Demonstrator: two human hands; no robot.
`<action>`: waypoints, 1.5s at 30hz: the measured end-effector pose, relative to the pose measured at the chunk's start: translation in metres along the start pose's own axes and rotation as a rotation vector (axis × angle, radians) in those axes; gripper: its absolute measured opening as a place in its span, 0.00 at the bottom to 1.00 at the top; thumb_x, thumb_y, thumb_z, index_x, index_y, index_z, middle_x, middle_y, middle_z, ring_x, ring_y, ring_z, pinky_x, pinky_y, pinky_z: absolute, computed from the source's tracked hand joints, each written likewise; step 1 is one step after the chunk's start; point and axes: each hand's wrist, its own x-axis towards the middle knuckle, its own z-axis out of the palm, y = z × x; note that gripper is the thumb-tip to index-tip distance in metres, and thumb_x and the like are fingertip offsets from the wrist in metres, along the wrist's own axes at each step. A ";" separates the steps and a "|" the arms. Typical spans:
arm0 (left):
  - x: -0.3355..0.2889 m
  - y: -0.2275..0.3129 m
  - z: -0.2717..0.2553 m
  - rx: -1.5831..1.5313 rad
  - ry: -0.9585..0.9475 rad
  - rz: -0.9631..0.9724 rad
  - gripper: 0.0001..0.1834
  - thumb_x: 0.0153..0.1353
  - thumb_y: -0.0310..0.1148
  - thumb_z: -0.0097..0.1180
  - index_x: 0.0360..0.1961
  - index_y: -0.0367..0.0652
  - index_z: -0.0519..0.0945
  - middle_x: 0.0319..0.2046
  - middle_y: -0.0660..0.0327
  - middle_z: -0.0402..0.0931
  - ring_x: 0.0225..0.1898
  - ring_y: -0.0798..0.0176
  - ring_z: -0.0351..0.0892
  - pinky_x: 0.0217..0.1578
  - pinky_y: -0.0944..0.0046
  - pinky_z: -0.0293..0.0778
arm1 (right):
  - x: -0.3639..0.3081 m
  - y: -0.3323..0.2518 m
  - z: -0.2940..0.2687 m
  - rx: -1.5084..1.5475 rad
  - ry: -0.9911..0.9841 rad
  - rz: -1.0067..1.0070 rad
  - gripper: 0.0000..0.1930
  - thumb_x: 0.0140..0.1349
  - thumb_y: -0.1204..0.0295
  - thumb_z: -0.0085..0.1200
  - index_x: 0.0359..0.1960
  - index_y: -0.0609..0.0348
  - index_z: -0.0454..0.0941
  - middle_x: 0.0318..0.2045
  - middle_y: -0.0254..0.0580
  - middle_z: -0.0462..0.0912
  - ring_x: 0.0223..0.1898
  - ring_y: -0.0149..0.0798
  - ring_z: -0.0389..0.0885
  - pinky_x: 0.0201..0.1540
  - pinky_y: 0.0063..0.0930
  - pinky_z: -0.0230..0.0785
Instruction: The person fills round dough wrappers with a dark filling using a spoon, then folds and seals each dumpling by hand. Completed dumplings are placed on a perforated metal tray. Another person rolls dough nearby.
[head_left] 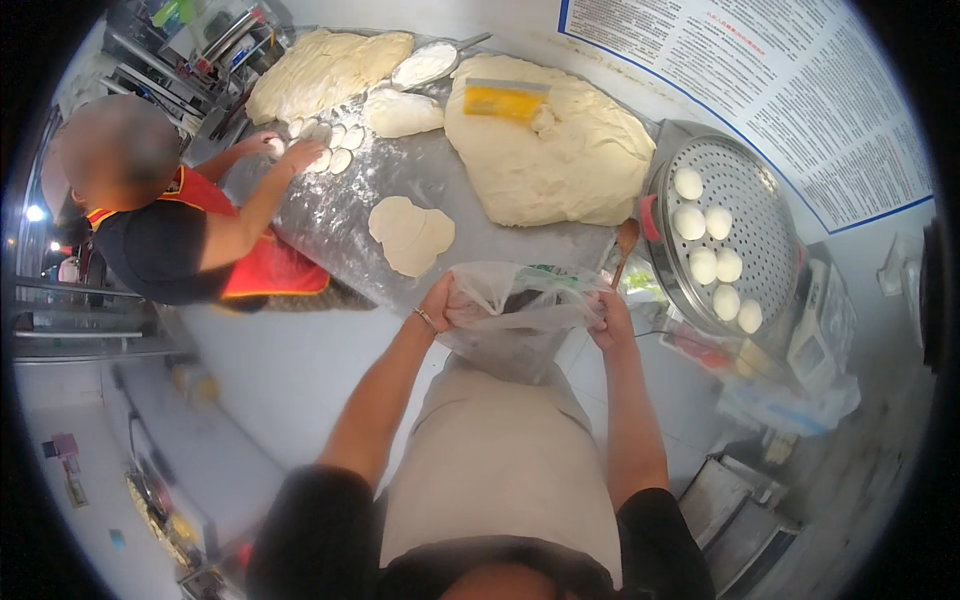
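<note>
Between my hands a clear plastic bag [515,325] hangs just off the table's near edge, its mouth spread wide. My left hand [440,302] is closed on the bag's left rim, and my right hand [606,318] grips the right rim. A little beyond my left hand lie flat, overlapping dough rounds [411,235] on the metal table [335,225]. Close to my right hand is a brown wooden spoon [626,243]. Past the bag spreads a large slab of dough [550,165] with a yellow scraper [506,99] on top.
At the right stands a perforated steamer tray [765,215] holding several white dough balls [702,264]. A co-worker [190,210] in a red apron handles small dough pieces [330,146] at the left. Farther back are another dough slab [325,75] and a flour scoop [425,65].
</note>
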 end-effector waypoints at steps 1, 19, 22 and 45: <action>-0.005 0.002 0.005 0.026 0.045 -0.014 0.25 0.68 0.51 0.36 0.55 0.45 0.71 0.48 0.60 0.76 0.47 0.60 0.77 0.48 0.60 0.74 | 0.005 0.004 -0.005 0.097 -0.040 -0.005 0.03 0.61 0.72 0.48 0.36 0.51 0.73 0.22 0.29 0.75 0.19 0.24 0.72 0.19 0.20 0.65; 0.033 0.000 -0.005 0.068 0.058 0.033 0.23 0.64 0.49 0.46 0.44 0.39 0.78 0.37 0.58 0.81 0.39 0.58 0.81 0.43 0.60 0.76 | 0.011 0.029 -0.027 -0.873 0.382 -0.115 0.22 0.60 0.51 0.54 0.32 0.62 0.77 0.22 0.33 0.73 0.21 0.28 0.67 0.25 0.25 0.61; 0.064 -0.009 -0.052 -0.367 -0.212 0.036 0.21 0.65 0.45 0.43 0.45 0.39 0.77 0.41 0.56 0.80 0.44 0.54 0.80 0.50 0.54 0.74 | 0.007 0.047 -0.045 -0.980 0.444 -0.061 0.23 0.57 0.53 0.57 0.30 0.67 0.77 0.22 0.35 0.74 0.22 0.30 0.67 0.26 0.28 0.62; 0.009 -0.004 0.001 0.266 -0.101 0.272 0.15 0.64 0.35 0.55 0.47 0.37 0.75 0.39 0.60 0.79 0.39 0.66 0.79 0.41 0.63 0.77 | 0.033 0.038 0.067 -1.636 0.138 -0.790 0.12 0.50 0.70 0.61 0.33 0.58 0.72 0.25 0.48 0.77 0.29 0.55 0.77 0.32 0.45 0.69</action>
